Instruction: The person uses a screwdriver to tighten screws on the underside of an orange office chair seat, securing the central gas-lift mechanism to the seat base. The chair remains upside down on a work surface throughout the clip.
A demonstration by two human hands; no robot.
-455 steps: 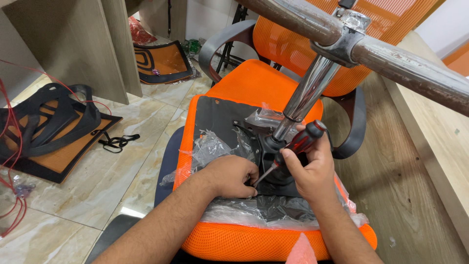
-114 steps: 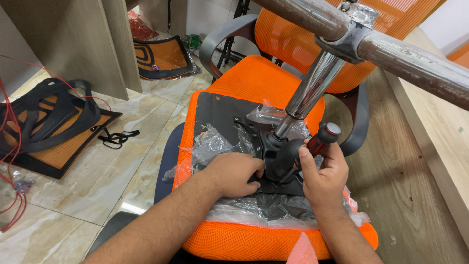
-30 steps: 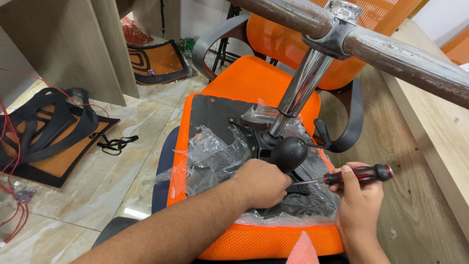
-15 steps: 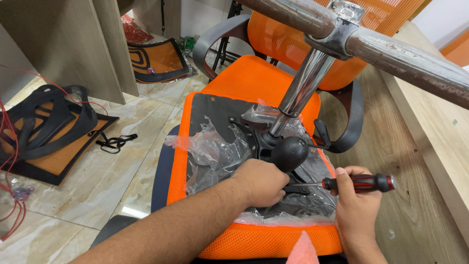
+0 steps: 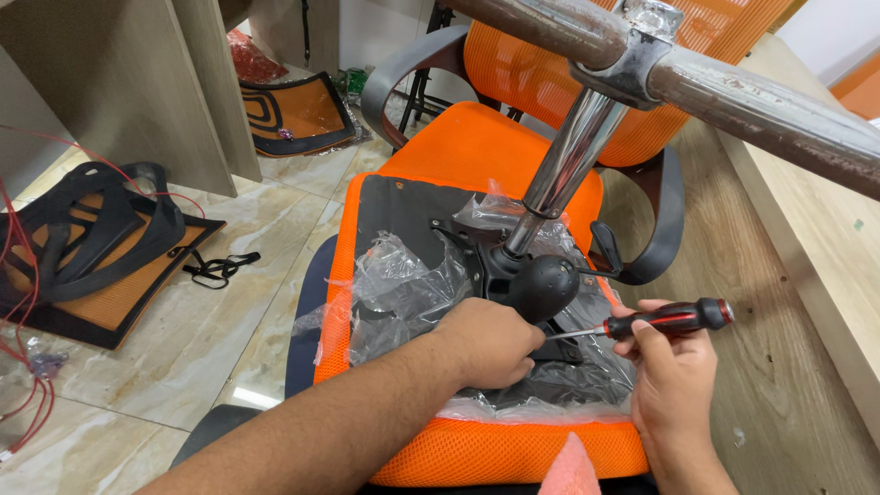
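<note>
The screwdriver (image 5: 667, 320), red and black in the handle, lies almost level in the right hand (image 5: 674, 385), whose fingers are curled around the grip. Its thin shaft points left, toward the black mechanism (image 5: 541, 289) bolted on the underside of the upturned orange seat (image 5: 477, 454). The tip ends just beside the left hand (image 5: 486, 344), near the seat's front right corner; whether it sits in a screw cannot be told.

The left hand rests palm down on the mechanism, fingers bent and pressed together over its near edge, so that what they grip is hidden. Crumpled clear plastic (image 5: 403, 289) wraps the black plate (image 5: 408, 206) around the mechanism and spreads toward the seat's left edge. A chrome column (image 5: 568, 160) rises tilted from the mechanism up to a worn metal base (image 5: 761, 92) that crosses the top right of the view.

The seat lies on top of another orange chair (image 5: 486, 142) with grey armrests. A wooden surface (image 5: 807, 302) runs along the right side. On the tiled floor (image 5: 183, 321) to the left lie a black and orange backrest frame (image 5: 92, 247), a loose black strap (image 5: 218, 268), and red wires (image 5: 27, 403) at the left edge. A second orange panel (image 5: 293, 110) leans by a wooden desk leg (image 5: 192, 92) further back.
</note>
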